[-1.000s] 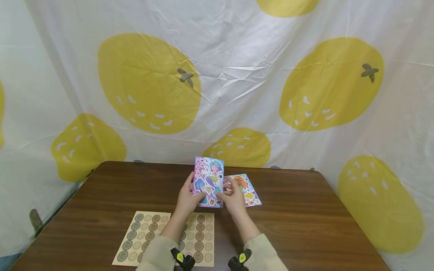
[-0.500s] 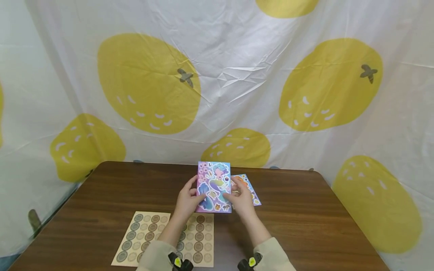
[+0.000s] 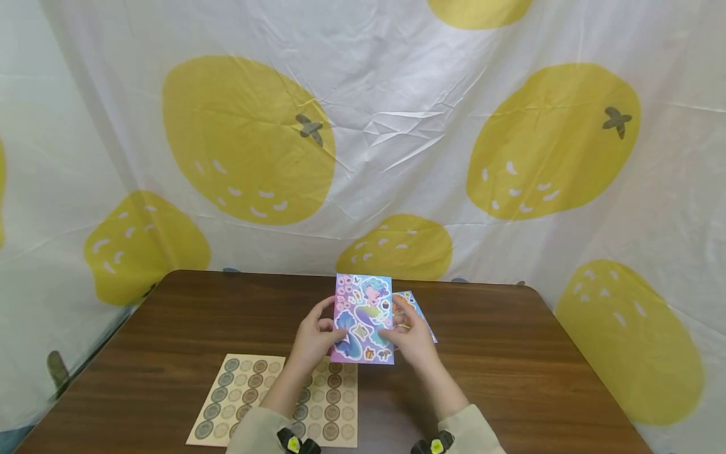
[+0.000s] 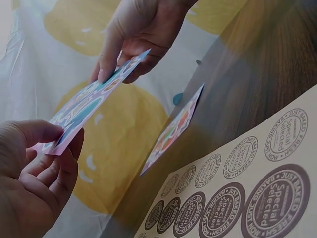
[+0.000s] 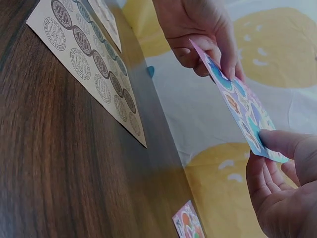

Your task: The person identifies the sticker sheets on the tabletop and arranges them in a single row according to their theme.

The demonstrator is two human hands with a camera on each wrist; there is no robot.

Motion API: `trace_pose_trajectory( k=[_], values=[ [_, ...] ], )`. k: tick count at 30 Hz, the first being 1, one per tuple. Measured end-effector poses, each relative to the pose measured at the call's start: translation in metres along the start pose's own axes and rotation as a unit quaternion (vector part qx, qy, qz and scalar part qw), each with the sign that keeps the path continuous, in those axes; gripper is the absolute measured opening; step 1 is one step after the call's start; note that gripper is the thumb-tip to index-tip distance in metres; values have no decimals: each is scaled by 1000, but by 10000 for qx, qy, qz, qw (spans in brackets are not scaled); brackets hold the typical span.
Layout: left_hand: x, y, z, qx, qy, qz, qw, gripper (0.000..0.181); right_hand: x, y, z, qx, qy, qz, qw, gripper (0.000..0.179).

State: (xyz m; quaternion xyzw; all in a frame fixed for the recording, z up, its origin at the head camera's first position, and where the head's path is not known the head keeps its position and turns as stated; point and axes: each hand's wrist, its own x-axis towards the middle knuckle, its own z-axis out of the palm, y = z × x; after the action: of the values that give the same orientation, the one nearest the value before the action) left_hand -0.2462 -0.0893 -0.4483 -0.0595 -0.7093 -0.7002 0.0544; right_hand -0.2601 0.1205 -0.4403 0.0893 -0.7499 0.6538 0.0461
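A purple-and-blue mermaid sticker sheet (image 3: pixel 363 315) is held up over the table, tilted toward the head camera. My left hand (image 3: pixel 313 337) pinches its left edge, thumb on the printed face and fingers behind. On the opposite edge my right hand (image 3: pixel 416 337) grips it the same way. In the left wrist view the sheet (image 4: pixel 94 101) spans both hands, well above the tabletop. Behind my right hand lies another sticker sheet (image 3: pixel 418 309) with orange and blue print, partly hidden; the right wrist view shows a corner of this second sheet (image 5: pixel 188 221).
Two beige sheets of round "Just Baked Fresh" labels lie at the front left, the left label sheet (image 3: pixel 218 394) and the right label sheet (image 3: pixel 340 403), partly under my left forearm. The dark wooden table (image 3: pixel 510 378) ends at a lemon-print curtain (image 3: pixel 397 157).
Both hands have brought the mermaid sheet slightly right and closer to the head camera, so it looks larger. It now covers more of the second sticker sheet. The label sheets stay put.
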Motion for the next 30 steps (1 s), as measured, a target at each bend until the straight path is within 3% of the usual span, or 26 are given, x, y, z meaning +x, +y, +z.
trace_pose_trajectory(
  k=[8, 18, 30],
  values=[
    [-7, 4, 1, -6, -321, 45, 9995, 81, -9, -7, -8, 327, -203, -14, 9993, 80],
    [-15, 10, 4, 12, -580, -57, 9983, 83, -19, -10, -20, -131, -317, -79, 9994, 81],
    [-26, 10, 13, -59, -989, 62, 9951, 78, -37, -12, -38, -120, -376, 169, 9991, 74]
  ],
)
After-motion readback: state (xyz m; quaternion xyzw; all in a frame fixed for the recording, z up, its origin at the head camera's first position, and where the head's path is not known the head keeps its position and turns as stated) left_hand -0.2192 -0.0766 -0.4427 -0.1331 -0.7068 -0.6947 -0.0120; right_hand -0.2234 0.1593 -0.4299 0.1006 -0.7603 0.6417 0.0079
